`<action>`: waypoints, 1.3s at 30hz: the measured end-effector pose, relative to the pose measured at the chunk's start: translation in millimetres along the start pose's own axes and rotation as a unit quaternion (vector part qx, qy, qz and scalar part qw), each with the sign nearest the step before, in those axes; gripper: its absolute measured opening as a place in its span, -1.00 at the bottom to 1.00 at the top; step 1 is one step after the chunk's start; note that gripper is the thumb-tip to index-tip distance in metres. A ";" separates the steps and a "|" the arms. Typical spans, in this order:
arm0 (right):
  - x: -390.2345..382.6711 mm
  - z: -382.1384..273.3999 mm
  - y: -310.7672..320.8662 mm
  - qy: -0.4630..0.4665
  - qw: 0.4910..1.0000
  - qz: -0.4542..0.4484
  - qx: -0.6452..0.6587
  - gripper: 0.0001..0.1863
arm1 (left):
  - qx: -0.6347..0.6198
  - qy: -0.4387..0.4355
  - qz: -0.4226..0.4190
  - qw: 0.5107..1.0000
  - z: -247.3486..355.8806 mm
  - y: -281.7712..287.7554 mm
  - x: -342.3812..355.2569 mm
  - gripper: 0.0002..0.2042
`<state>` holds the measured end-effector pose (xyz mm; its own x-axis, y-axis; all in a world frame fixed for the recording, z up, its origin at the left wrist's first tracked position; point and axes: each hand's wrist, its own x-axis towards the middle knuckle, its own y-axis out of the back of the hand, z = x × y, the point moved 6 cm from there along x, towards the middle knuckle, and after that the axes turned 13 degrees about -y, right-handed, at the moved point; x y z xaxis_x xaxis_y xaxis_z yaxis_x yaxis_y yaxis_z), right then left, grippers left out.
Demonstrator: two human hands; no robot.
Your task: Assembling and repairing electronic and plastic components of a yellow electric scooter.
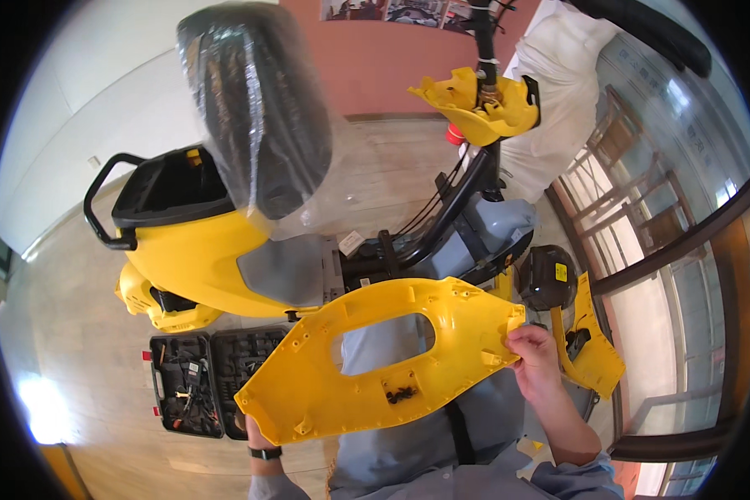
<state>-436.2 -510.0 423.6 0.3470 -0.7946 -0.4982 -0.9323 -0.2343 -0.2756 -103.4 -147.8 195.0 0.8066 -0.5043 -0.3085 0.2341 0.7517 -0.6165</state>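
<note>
The work is judged to be at a middle stage, with the scooter [192, 262] only partly covered. A large yellow panel [450, 368] with an oval opening is held up between the two hands, apart from the scooter, its ribbed inner face turned upward. Its corner is pinched by the right hand [537, 360], the thumb laid on the near face and the other fingers mostly hidden behind; the opposite end is supported at the left hand [254, 432], whose fingers are concealed by the panel, so whether they are pressed together or spread cannot be told. Between the two sets of fingers, small dark pieces [400, 395], possibly screws, are gathered in a recess of the panel and are not seated in any hole there. Beyond the fingers, the yellow rear body and the plastic-wrapped seat [267, 117] are seen in place, while the dark frame tube [458, 204] is left bare and a yellow cover [485, 112] is hung around the steering column, its fastening not shown. Just past the right fingers, another yellow part [596, 362] is set down, near a dark rounded box [548, 282]. To the left of the left fingers, a tool case [190, 379] is laid open on the floor [100, 367].
</note>
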 end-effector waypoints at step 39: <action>-17.7 -54.4 223.9 0.141 0.970 -0.072 0.183 -0.84 | 0.097 0.185 -0.133 0.969 -110.3 -404.8 -128.6 -0.57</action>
<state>-656.6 -578.9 415.4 0.3817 -0.9018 -0.2027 -0.7597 -0.1812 -0.6245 -361.8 -434.1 404.4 0.4623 -0.7814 -0.4191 0.5333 0.6226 -0.5726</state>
